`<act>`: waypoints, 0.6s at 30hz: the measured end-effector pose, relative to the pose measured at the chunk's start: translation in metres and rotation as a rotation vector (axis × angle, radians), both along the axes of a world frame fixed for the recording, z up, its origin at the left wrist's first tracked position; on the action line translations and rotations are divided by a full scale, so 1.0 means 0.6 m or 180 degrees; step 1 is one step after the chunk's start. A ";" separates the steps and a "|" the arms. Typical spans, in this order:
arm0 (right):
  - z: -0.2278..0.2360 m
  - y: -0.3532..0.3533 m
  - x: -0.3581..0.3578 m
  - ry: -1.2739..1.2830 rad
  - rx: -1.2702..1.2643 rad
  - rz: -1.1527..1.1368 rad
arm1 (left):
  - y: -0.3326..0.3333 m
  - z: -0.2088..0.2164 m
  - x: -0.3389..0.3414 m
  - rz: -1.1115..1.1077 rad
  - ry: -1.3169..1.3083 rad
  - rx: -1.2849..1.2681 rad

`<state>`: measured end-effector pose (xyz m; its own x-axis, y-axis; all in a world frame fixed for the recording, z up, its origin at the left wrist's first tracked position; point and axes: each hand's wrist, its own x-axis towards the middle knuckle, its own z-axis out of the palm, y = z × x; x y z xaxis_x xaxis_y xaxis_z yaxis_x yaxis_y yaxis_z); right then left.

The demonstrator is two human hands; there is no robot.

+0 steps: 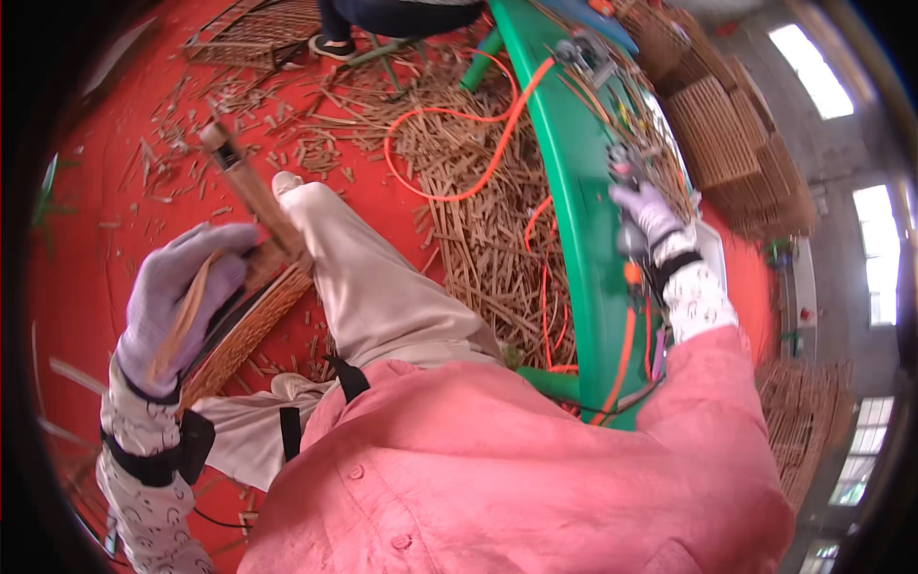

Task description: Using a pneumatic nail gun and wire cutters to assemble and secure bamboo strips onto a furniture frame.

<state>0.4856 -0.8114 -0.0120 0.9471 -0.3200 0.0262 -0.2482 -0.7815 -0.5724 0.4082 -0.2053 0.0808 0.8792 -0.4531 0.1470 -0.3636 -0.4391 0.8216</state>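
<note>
My left hand (pixel 182 297), in a lavender glove, is closed round the edge of a brown wooden piece with a woven side (pixel 247 335). A blurred wooden bar (pixel 256 194) sticks up from that piece, just beyond my fingers. Across the same glove lies a thin, bent wooden strip (pixel 185 320). On the green table to the right, my right hand (pixel 650 210), also gloved, has its fingers curled at a grey and black air tool (pixel 628 165). Part of the tool is hidden under the hand, and an orange fitting (pixel 632 274) shows below it.
An orange hose (pixel 459 196) loops over a heap of wooden strips (pixel 478 249) beside the green table (pixel 588 230). Loose scraps litter the red floor (pixel 134 206). Stacks of slatted panels (pixel 712 134) stand beyond the table. Another person's shoe (pixel 332 48) shows at the top.
</note>
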 end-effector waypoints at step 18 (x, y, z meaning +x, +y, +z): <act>-0.001 -0.134 -0.389 0.1965 -0.0950 -0.1280 | 0.001 -0.030 -0.031 -0.0141 -0.1027 0.1544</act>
